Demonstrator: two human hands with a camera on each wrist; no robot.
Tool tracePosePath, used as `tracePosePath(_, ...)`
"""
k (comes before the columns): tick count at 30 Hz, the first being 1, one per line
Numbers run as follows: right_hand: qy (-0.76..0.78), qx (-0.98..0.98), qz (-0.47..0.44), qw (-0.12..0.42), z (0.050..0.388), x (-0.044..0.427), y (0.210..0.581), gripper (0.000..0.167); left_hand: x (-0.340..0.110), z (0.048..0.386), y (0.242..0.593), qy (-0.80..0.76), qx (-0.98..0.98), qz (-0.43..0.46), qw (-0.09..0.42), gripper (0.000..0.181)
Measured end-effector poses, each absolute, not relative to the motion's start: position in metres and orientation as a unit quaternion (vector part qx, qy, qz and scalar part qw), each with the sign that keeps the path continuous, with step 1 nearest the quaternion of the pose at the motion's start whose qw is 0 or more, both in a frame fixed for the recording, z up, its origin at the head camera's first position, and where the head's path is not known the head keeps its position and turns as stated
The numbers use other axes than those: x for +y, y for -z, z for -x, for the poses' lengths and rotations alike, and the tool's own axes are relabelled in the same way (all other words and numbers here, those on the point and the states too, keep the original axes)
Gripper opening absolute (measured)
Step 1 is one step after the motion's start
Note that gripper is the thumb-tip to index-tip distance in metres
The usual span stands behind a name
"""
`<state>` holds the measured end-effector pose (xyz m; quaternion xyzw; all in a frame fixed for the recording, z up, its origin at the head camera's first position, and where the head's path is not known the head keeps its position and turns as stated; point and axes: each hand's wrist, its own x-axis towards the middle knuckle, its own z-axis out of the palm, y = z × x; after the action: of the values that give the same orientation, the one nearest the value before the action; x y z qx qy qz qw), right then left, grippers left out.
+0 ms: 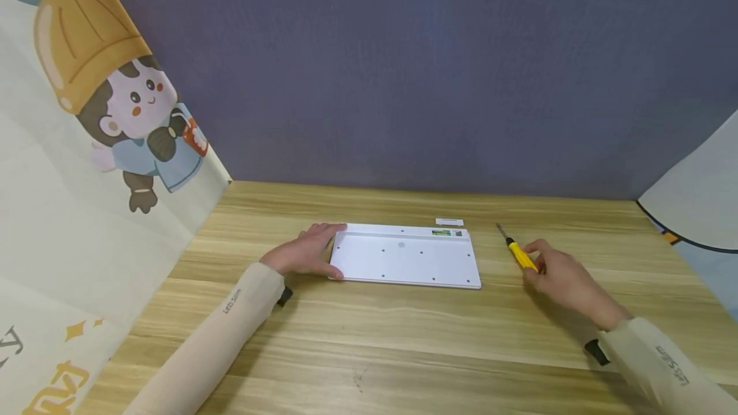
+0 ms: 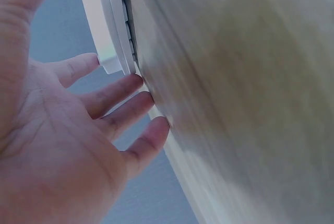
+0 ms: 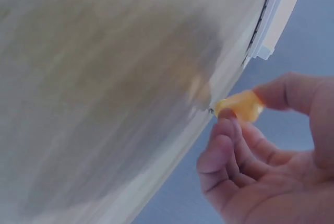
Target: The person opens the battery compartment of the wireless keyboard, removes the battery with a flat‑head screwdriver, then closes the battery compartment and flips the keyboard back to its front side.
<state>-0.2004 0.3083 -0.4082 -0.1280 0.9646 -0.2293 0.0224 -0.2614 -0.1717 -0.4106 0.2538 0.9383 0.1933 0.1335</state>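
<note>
A white keyboard (image 1: pixel 403 261) lies face down on the wooden table, its screw-dotted back upward. Near its top right corner, an uncovered compartment shows a green battery (image 1: pixel 441 233). Just behind that corner lies a small white battery cover (image 1: pixel 450 222). My left hand (image 1: pixel 308 252) spans the keyboard's left end, thumb at the near corner and forefinger at the far one. In the left wrist view its fingers (image 2: pixel 125 109) are spread and fairly straight. To the keyboard's right, my right hand (image 1: pixel 562 277) pinches the yellow handle of a screwdriver (image 1: pixel 521 256), whose shaft points away from me.
The wood-grain table (image 1: pixel 357 344) ends at a dark blue-grey wall panel (image 1: pixel 403 82) at the back. A pale cloth with a cartoon figure (image 1: pixel 138 114) hangs along the left side. Another pale sheet (image 1: pixel 692 191) borders the right edge.
</note>
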Motion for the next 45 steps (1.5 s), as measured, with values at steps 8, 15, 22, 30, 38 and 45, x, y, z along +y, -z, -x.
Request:
tracePosePath(8, 0.230, 0.966, 0.104, -0.061, 0.205, 0.310, 0.399, 0.027, -0.171, 0.261, 0.411, -0.199, 0.939, -0.247, 0.137, 0.108)
tracePosePath(15, 0.244, 0.951, 0.101, -0.163, 0.212, 0.309, 0.393, 0.016, -0.171, 0.262, 0.411, -0.199, 0.938, -0.246, 0.139, 0.108)
tracePosePath(22, 0.257, 0.934, 0.103, -0.225, 0.219, 0.298, 0.381, 0.015, -0.172, 0.262, 0.412, -0.197, 0.939, -0.250, 0.132, 0.108)
tracePosePath(30, 0.277, 0.905, 0.148, -0.287, 0.230, 0.282, 0.367, 0.015, -0.172, 0.262, 0.414, -0.201, 0.938, -0.254, 0.124, 0.108)
tracePosePath(38, 0.280, 0.894, 0.188, -0.294, 0.235, 0.267, 0.353, 0.020, -0.170, 0.263, 0.413, -0.200, 0.937, -0.259, 0.123, 0.108)
tracePosePath(45, 0.289, 0.890, 0.207, -0.284, 0.237, 0.254, 0.351, 0.022, -0.172, 0.263, 0.415, -0.197, 0.937, -0.261, 0.122, 0.108)
